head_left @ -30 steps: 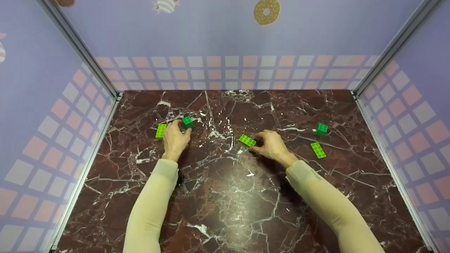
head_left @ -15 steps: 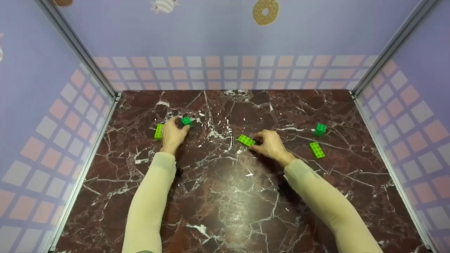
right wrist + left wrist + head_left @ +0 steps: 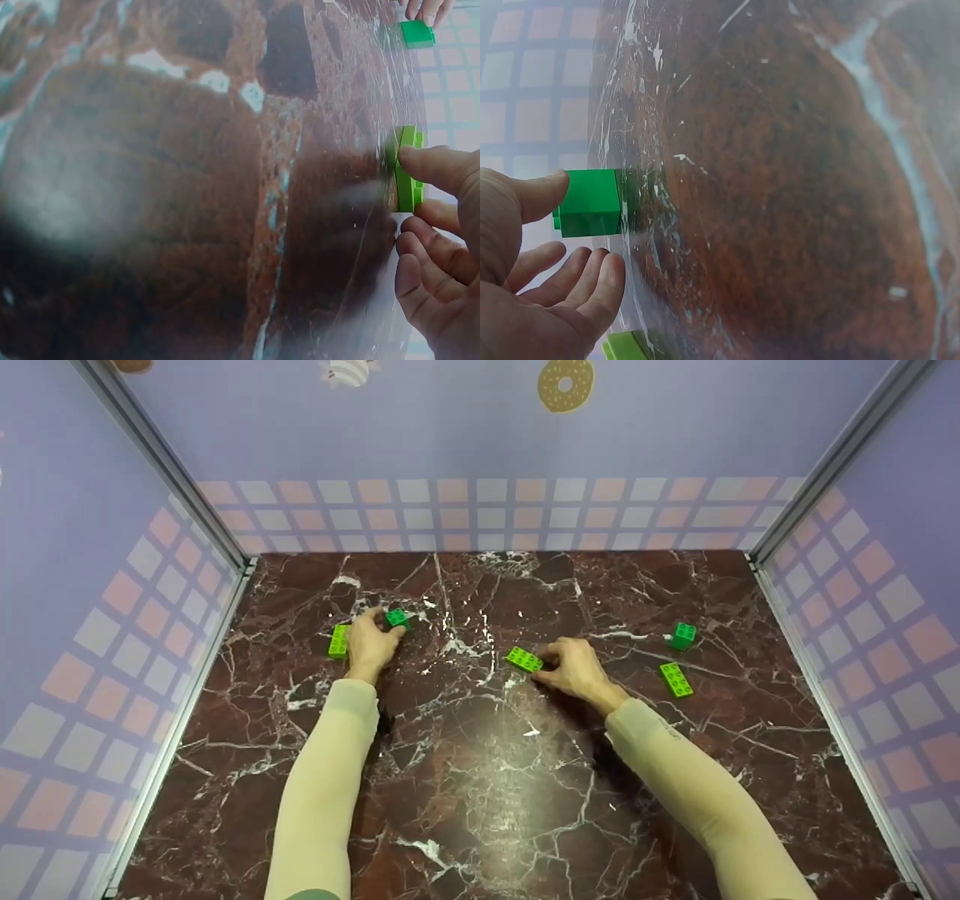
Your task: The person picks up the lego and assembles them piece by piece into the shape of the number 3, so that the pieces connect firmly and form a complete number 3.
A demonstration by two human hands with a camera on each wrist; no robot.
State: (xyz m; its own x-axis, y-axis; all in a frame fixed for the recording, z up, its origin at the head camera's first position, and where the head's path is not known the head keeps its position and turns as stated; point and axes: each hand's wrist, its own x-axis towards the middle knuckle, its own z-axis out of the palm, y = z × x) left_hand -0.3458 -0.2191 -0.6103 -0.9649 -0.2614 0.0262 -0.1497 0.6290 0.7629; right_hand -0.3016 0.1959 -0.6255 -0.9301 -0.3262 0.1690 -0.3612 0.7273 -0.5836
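Note:
In the head view my left hand has its thumb and index finger at opposite sides of a dark green square toy building brick, pinching it. The left wrist view shows the thumb tip on that green brick, its studs turned toward the hand, while the other fingers stay apart below it. My right hand pinches the near right end of a lime-green rectangular building brick. Seen from the right wrist, the thumb lies on one side of the lime brick and the index finger at its lower end.
Left of my left hand lies another lime brick. Farther right are a second dark green brick and a lime brick. They sit on a dark red marbled tabletop, bounded by patterned panels at the back and sides.
My left hand's thumb and index finger have closed in on the dark green brick, which stays in about the same place. The right hand has stayed at its lime brick.

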